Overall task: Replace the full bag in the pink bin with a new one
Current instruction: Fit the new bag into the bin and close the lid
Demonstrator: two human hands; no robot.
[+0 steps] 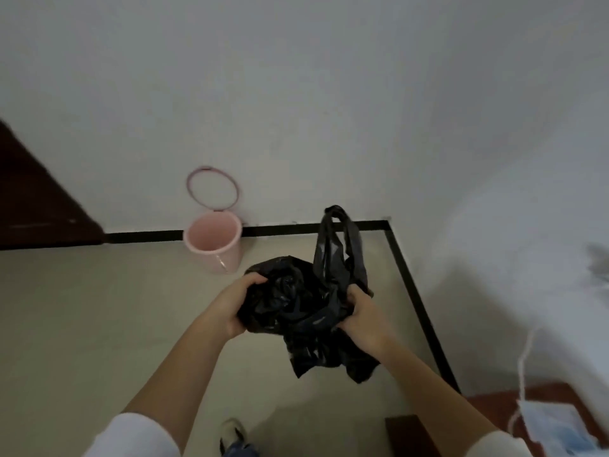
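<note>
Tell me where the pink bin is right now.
The pink bin stands on the floor against the white wall, left of and beyond the black bag held in both hands.

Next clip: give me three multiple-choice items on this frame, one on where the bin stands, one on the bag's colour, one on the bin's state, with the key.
1. Where does the pink bin stand?
A. On the floor against the wall
B. On a table
C. Between the person's feet

2. What colour is the bag held by the left hand and right hand?
A. White
B. Black
C. Blue

3. How is the bin now?
A. Lined with a bag
B. Tipped over
C. Upright, with no bag in it

Key: 1 A, it sits by the dark skirting; 2 B, the crumpled plastic is black; 3 C, its bare pink inside shows, ring lifted.
</note>
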